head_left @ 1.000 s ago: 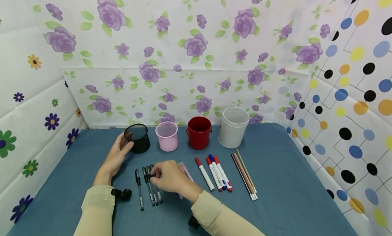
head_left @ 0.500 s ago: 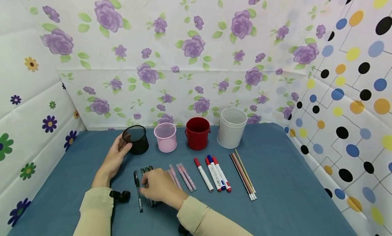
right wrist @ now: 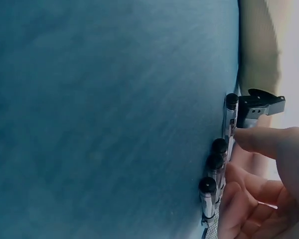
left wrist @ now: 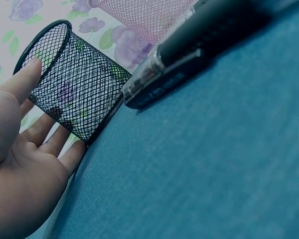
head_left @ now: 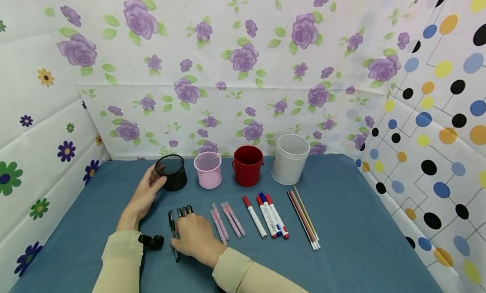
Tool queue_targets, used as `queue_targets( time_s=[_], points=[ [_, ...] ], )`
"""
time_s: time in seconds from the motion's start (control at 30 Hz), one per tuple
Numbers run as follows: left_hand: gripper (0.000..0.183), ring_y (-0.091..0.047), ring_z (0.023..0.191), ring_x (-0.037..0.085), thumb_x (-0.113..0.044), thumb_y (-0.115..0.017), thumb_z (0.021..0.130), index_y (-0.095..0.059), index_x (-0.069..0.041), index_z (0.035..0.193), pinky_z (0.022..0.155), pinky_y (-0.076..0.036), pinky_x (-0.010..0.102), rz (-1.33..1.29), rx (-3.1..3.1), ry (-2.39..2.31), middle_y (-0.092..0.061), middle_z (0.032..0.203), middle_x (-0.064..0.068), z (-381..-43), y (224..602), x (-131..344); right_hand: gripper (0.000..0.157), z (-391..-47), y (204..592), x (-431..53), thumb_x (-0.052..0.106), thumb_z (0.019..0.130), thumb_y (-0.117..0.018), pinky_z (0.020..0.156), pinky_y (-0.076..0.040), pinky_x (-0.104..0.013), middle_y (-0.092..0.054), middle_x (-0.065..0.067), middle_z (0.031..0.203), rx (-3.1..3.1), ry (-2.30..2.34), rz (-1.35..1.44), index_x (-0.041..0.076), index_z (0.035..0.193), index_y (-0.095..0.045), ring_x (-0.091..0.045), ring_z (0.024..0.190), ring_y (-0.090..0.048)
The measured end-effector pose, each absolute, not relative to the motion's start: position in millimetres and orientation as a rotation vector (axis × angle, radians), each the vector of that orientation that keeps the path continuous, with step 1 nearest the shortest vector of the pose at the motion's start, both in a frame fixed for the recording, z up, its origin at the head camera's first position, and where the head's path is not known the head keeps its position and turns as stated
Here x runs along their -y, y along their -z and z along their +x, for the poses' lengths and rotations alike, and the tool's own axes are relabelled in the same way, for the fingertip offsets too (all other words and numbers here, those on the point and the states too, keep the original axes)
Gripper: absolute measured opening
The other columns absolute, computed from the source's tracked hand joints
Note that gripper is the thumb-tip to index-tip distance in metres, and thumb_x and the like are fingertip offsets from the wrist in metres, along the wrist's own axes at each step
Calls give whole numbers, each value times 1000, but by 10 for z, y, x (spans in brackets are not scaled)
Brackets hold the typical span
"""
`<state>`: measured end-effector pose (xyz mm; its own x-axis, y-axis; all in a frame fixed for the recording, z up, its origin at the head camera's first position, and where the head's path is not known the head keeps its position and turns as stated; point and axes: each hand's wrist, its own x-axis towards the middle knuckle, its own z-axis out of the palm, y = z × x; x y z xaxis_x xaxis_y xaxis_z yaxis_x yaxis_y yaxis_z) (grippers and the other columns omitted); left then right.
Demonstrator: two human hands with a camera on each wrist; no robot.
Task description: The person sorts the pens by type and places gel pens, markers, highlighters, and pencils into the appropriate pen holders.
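Observation:
My left hand [head_left: 142, 196] holds a black mesh pen cup [head_left: 175, 180] by its left side, thumb at the rim and fingers around the wall, as the left wrist view also shows. The cup stands on the table. My right hand [head_left: 197, 239] is down over the black-capped gel pens, its thumb and forefinger at the leftmost pen [head_left: 172, 222]. In the right wrist view the thumb meets that pen [right wrist: 230, 119], while the other pens [right wrist: 215, 163] lie by the curled fingers. My right hand hides most of those pens in the head view.
A pink mesh cup [head_left: 209, 174], a red bucket [head_left: 247, 170] and a white bin [head_left: 289, 166] stand right of the black cup. In front lie pink pens [head_left: 232, 220], markers [head_left: 270, 217] and pencils [head_left: 303, 219]. Patterned cloth walls enclose the blue table [head_left: 353, 225].
My right hand has moved left and down, from the right end of the black pens to the leftmost one, uncovering the pink pens. My left hand stays on the black cup.

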<state>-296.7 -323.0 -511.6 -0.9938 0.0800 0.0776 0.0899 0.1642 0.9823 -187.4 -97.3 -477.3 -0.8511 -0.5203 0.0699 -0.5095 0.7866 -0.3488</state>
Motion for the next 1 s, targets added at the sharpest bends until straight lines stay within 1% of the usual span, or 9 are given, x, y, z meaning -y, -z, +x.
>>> queue_targets(
  time_s=[0.1,0.23,0.37,0.5,0.6,0.67,0.8,0.9,1.0],
  points=[
    [84,-6,164,39,-42,-57,110,-6,-21,173,129,-14,62,-183,2394,2017,-12,177,19,-2970,5118,3233,41,-1867,4776,991,41,92,-84,43,-39,-23,-53,9,61,-2951,522,-828,24,63,-61,-6,50,-49],
    [83,-6,164,39,-43,-57,110,-7,-23,173,129,-14,62,-196,2398,2008,-10,177,19,-2964,5118,3240,49,-1862,4756,1012,36,92,-83,39,-38,-24,-48,6,52,-2944,486,-808,20,56,-55,-9,43,-48],
    [83,-6,164,39,-43,-56,110,-6,-23,173,129,-14,62,-203,2401,2003,-9,177,18,-2953,5111,3245,47,-1855,4713,1040,33,91,-84,38,-39,-25,-49,5,52,-2923,442,-744,20,56,-55,-11,44,-49],
    [82,-6,164,39,-43,-56,110,-7,-24,173,129,-14,61,-205,2402,2011,-10,177,18,-2944,5111,3243,51,-1838,4675,1088,33,91,-85,38,-40,-25,-47,3,50,-2912,385,-681,19,54,-53,-12,44,-50],
    [82,-7,164,39,-42,-56,111,-7,-23,173,129,-15,61,-212,2405,2013,-10,177,18,-2943,5113,3236,55,-1826,4671,1120,32,92,-84,37,-39,-26,-44,3,49,-2929,340,-685,18,53,-48,-12,43,-49],
    [81,-7,163,40,-41,-56,111,-6,-23,173,129,-15,61,-213,2407,2011,-10,177,18,-2941,5115,3236,55,-1820,4673,1136,31,92,-85,37,-38,-25,-45,2,50,-2949,315,-699,19,54,-47,-12,43,-48],
    [80,-7,163,40,-39,-55,112,-6,-22,173,129,-14,61,-213,2404,2008,-11,177,19,-2935,5110,3234,53,-1833,4670,1141,31,90,-87,38,-40,-24,-48,2,51,-2944,333,-700,18,55,-49,-11,44,-49],
    [79,-7,163,40,-38,-55,112,-7,-22,173,129,-14,62,-212,2400,2011,-11,177,19,-2936,5103,3231,51,-1864,4646,1099,32,89,-88,42,-42,-23,-51,3,53,-2875,423,-670,17,55,-53,-10,45,-51],
    [79,-6,163,40,-38,-55,112,-6,-22,173,129,-14,62,-214,2406,2009,-11,177,19,-2942,5099,3233,51,-1893,4612,1023,30,88,-89,40,-42,-22,-49,3,48,-2801,578,-649,15,52,-55,-10,41,-49]
  ],
)
